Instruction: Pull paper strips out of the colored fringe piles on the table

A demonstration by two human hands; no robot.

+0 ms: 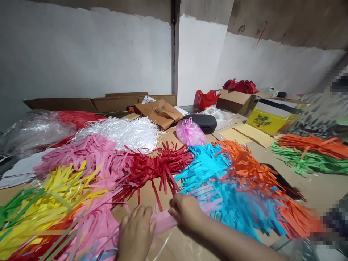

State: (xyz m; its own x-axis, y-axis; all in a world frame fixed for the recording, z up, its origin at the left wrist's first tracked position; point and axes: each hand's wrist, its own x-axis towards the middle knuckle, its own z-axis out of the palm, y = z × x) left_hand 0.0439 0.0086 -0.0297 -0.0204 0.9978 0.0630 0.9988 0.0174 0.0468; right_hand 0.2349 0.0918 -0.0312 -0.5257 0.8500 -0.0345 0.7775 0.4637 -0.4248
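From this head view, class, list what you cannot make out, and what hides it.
- Left hand: its palm and wrist, cut by the bottom edge.
- Pink paper strips: the gripped ends, covered by both hands; right hand.
- Far right of the table: pixelated patches hide what is there.
- Yellow box: its print is too small to read.

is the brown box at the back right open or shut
Open: the brown box has its flaps up, and red material sticks out above its rim.

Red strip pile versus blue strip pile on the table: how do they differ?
The red strip pile lies mid-table, clear of both hands; the blue strip pile lies right of it, beside the right hand. Red looks smaller and sparser, blue broader and denser. Both are loose cut paper strips on the brown table.
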